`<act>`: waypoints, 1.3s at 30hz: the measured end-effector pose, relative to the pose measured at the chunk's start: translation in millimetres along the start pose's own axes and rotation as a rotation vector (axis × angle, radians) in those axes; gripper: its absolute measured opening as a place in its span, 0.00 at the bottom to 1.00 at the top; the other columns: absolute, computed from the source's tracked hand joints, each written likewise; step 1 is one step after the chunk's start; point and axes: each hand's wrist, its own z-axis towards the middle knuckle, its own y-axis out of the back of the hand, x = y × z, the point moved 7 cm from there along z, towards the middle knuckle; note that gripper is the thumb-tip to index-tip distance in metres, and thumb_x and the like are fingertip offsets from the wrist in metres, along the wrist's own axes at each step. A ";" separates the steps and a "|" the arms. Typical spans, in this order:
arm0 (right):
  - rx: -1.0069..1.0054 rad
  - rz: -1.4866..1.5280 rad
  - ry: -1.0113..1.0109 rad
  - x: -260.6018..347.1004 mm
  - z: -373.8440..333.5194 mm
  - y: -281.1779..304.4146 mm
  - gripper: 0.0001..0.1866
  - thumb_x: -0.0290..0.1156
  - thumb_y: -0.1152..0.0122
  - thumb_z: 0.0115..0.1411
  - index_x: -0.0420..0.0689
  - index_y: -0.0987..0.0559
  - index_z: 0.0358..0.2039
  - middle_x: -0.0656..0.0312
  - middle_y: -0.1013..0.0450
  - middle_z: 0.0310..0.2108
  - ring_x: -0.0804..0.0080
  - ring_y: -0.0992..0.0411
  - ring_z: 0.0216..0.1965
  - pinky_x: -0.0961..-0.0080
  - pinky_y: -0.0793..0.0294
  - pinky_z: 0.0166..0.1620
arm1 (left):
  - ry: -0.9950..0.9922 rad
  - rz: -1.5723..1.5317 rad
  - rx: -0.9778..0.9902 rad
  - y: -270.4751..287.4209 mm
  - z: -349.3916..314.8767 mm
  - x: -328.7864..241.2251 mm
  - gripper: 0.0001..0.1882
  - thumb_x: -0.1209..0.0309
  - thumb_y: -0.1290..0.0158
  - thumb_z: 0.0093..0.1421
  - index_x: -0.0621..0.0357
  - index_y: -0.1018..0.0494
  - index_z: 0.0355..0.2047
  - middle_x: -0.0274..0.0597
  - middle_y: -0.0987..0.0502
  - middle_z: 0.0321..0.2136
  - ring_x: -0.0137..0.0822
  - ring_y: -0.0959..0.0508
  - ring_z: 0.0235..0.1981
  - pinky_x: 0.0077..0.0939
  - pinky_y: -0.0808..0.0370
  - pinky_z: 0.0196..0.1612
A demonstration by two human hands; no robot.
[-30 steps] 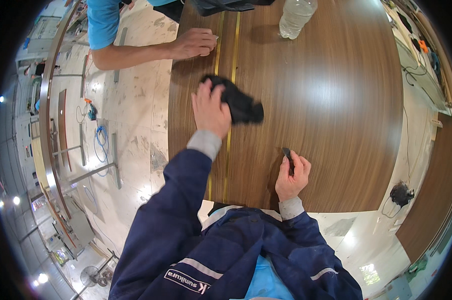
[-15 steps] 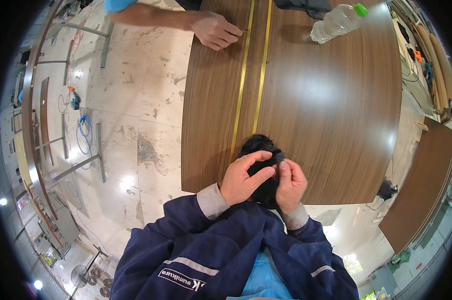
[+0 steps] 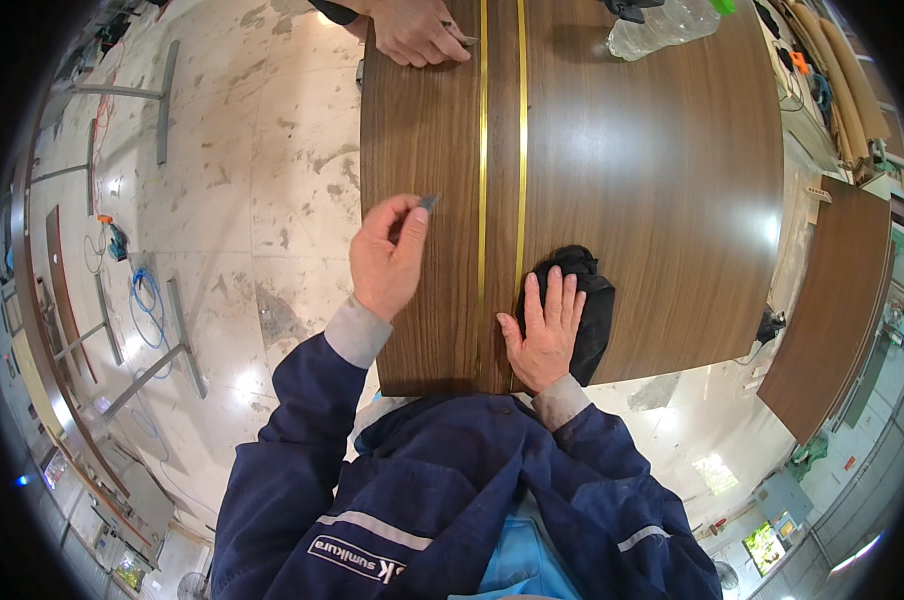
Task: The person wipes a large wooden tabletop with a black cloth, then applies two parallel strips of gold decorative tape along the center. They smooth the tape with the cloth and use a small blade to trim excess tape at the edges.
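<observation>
Pinched between the thumb and forefinger of my left hand (image 3: 385, 258) is a small flat grey blade-like piece (image 3: 429, 201). That hand hovers over the left side of a brown wood-grain panel (image 3: 662, 250), left of two thin gold strips (image 3: 521, 150) running along it. My right hand (image 3: 544, 332) lies flat with fingers stretched on a bunched black cloth (image 3: 597, 300) near the panel's close edge. The cloth is partly hidden under the palm. At the far left of the panel, a co-worker's hand (image 3: 412, 30) pinches a small thin piece beside the left strip.
A clear plastic bottle (image 3: 662, 30) with a green cap lies on the panel's far side, beside a black object (image 3: 634, 8). Another brown panel (image 3: 837, 310) stands at the right. On the floor to the left are grey metal frames (image 3: 184, 335) and a blue hose (image 3: 145, 293).
My hands have parted. The left moved left and forward with the grey piece; the right flattened on the cloth, which shifted right. The view has shifted, and the co-worker's hand appears nearer the top.
</observation>
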 end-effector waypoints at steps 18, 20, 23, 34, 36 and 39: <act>0.282 0.140 0.306 45.4 14.3 2.2 0.38 0.41 0.36 0.66 0.37 0.33 0.72 0.46 0.35 0.72 0.46 0.38 0.74 0.46 0.44 0.76 | 0.007 -0.241 -0.146 45.4 -46.1 35.3 0.11 0.69 0.43 0.75 0.65 0.23 0.51 0.27 0.23 0.37 0.20 0.28 0.36 0.16 0.29 0.41; 0.184 0.156 0.301 25.5 51.3 4.1 0.36 0.38 0.37 0.67 0.37 0.34 0.72 0.47 0.34 0.72 0.45 0.37 0.74 0.46 0.43 0.76 | 0.067 -0.208 -0.143 48.3 -43.8 40.2 0.12 0.68 0.42 0.74 0.65 0.23 0.50 0.27 0.23 0.36 0.20 0.28 0.36 0.17 0.29 0.40; -0.040 0.140 0.321 -23.2 154.9 -5.9 0.26 0.27 0.45 0.69 0.43 0.28 0.67 0.48 0.26 0.64 0.46 0.32 0.69 0.51 0.33 0.71 | 0.029 -0.223 -0.154 48.2 -36.2 40.4 0.11 0.69 0.44 0.75 0.66 0.23 0.51 0.30 0.23 0.34 0.21 0.27 0.35 0.18 0.28 0.41; 0.022 0.294 0.162 3.1 -85.5 10.6 0.16 0.21 0.34 0.51 0.41 0.13 0.42 0.58 0.22 0.42 0.51 0.24 0.48 0.55 0.23 0.58 | -0.164 -0.242 -0.051 23.5 -45.1 29.2 0.11 0.70 0.43 0.75 0.66 0.23 0.51 0.28 0.23 0.38 0.19 0.29 0.36 0.15 0.30 0.41; 0.003 0.257 0.260 -0.5 -74.6 16.3 0.15 0.21 0.34 0.53 0.41 0.13 0.42 0.57 0.21 0.43 0.51 0.24 0.48 0.56 0.22 0.57 | -0.159 -0.232 -0.021 20.2 -51.1 31.0 0.11 0.70 0.43 0.75 0.66 0.23 0.51 0.28 0.23 0.37 0.19 0.29 0.36 0.15 0.30 0.41; -0.034 0.136 0.268 -28.4 -1.0 6.6 0.15 0.20 0.36 0.57 0.43 0.14 0.44 0.53 0.19 0.43 0.49 0.23 0.49 0.56 0.22 0.54 | -0.157 -0.244 -0.032 20.3 -62.0 34.6 0.11 0.70 0.43 0.75 0.66 0.23 0.50 0.29 0.23 0.36 0.20 0.28 0.36 0.16 0.30 0.41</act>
